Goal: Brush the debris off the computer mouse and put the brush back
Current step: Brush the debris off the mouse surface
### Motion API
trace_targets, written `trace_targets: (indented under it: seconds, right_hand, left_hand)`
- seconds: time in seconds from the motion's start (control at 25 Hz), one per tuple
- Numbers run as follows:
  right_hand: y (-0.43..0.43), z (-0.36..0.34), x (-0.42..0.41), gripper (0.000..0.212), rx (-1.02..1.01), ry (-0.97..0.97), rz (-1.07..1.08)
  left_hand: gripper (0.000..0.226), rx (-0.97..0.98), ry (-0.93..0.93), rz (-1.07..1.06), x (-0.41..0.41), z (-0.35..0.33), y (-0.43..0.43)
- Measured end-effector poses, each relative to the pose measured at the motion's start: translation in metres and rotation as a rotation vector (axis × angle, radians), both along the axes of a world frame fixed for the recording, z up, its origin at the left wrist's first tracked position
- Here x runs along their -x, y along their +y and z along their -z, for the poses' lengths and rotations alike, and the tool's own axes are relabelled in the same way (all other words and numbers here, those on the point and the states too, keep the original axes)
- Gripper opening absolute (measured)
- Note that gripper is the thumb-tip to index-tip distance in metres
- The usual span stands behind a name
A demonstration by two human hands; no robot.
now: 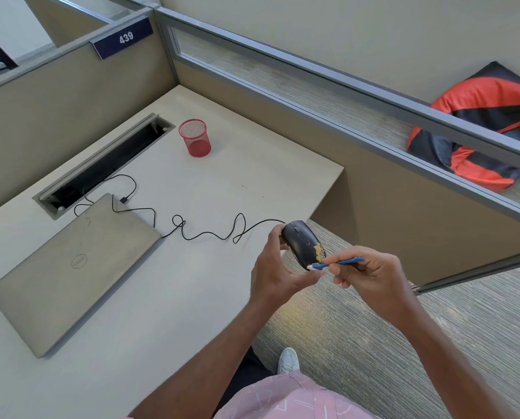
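Note:
My left hand (275,269) holds a black wired computer mouse (301,241) up off the desk, past the desk's right edge and over the carpet. A patch of yellowish debris (319,251) clings to the mouse's near right side. My right hand (370,273) pinches a small blue brush (341,262) with white bristles, and the bristle tip touches the mouse just below the debris. The mouse's black cable (204,234) snakes across the desk toward the laptop.
A shut grey laptop (74,267) lies on the desk (192,297) at the left. A red mesh pen cup (194,137) stands near the back, beside an open cable trough (101,167). Cubicle partitions (373,189) wall the back and right. A red and black bag (479,128) lies beyond the partition.

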State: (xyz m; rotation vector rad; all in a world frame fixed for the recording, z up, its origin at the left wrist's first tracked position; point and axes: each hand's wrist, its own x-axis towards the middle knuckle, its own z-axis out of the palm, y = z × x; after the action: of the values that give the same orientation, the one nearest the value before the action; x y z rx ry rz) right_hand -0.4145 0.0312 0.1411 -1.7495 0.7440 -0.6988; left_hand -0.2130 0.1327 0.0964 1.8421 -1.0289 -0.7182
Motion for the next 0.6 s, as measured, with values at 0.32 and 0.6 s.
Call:
trace_targets:
  seconds: [0.32,0.6]
  right_hand:
    - [-0.010,0.004,0.013,0.016,-0.091,-0.016,0.178]
    - [-0.004,-0.004,0.005,0.012,-0.176,-0.080,0.018]
  left_hand:
    - [0.112,0.001,0.004,-0.013,-0.003,0.001,0.001]
    - [0.109,0.015,0.010,0.005,-0.003,0.002,0.003]
